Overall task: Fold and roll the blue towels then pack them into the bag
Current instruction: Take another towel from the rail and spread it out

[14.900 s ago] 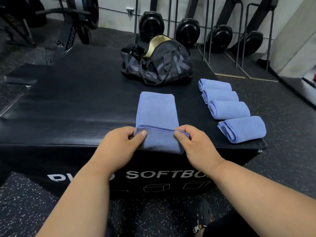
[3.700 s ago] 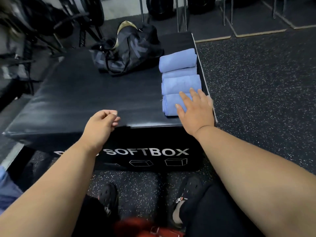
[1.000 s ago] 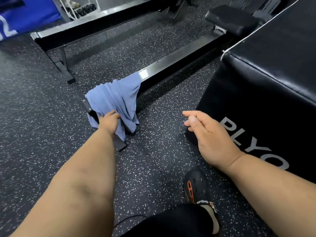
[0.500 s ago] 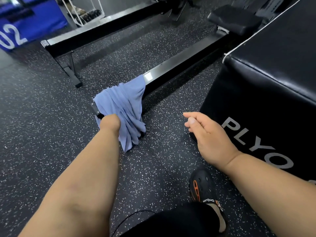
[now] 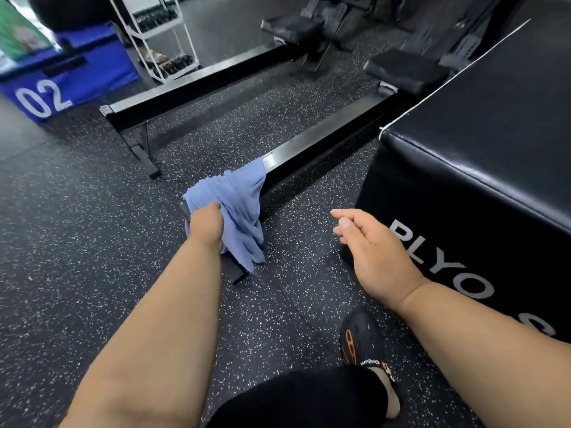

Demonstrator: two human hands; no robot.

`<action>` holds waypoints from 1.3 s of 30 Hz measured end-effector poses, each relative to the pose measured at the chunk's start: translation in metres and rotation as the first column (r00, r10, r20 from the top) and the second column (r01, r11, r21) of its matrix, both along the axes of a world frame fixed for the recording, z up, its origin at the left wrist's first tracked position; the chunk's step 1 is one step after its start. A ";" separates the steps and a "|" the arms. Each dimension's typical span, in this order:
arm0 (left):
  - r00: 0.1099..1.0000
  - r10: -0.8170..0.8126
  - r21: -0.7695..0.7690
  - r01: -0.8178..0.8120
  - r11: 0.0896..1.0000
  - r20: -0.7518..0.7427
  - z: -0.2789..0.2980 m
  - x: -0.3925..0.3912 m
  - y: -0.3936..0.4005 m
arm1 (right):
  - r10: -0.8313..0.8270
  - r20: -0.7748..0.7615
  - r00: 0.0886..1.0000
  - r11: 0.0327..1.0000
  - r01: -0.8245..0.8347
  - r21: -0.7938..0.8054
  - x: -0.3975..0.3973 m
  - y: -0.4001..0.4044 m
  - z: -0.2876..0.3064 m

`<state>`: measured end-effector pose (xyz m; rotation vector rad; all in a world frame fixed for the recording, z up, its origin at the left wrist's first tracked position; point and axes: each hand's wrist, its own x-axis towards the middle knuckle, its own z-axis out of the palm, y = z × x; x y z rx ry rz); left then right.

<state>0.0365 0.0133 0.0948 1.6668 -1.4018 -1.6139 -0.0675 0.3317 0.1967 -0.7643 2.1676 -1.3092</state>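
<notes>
Speckled gym floor (image 5: 77,242) underfoot. Left hand (image 5: 206,225) grasps crumpled blue towel (image 5: 238,211), which hangs bunched just beyond its knuckles. Right hand (image 5: 375,251) empty, fingers loosely curled, black plyo box (image 5: 482,168) just right of it.

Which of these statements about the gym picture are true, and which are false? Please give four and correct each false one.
1. The left hand grips a crumpled blue towel. True.
2. The right hand holds a second towel. False: it holds nothing, its fingers loosely extended.
3. The towel hangs over the end of a black metal rail. True.
4. The towel lies folded on top of the black plyo box. False: it is unfolded, at the rail, beside the box.
</notes>
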 end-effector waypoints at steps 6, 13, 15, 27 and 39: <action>0.992 -0.005 0.018 0.003 1.000 0.128 -0.036 -0.006 0.008 | 0.004 0.018 1.000 1.000 -0.004 0.006 -0.008 0.002 -0.006; 0.962 -0.016 0.032 0.007 0.999 0.271 -0.073 -0.018 -0.028 | 0.018 0.042 0.999 0.999 -0.020 0.050 -0.028 -0.012 -0.032; 0.933 -0.055 0.015 0.053 0.998 0.357 -0.081 -0.023 -0.038 | 0.021 0.043 0.999 0.999 -0.023 0.045 -0.032 -0.022 -0.038; 0.859 -0.060 -0.032 0.088 0.996 0.508 -0.109 -0.027 -0.058 | 0.046 0.074 0.996 0.998 -0.049 0.039 -0.038 -0.050 -0.062; 0.891 0.031 -0.060 -0.004 0.998 0.452 -0.104 -0.028 -0.056 | 0.051 0.082 0.995 0.998 -0.054 0.035 -0.033 -0.046 -0.060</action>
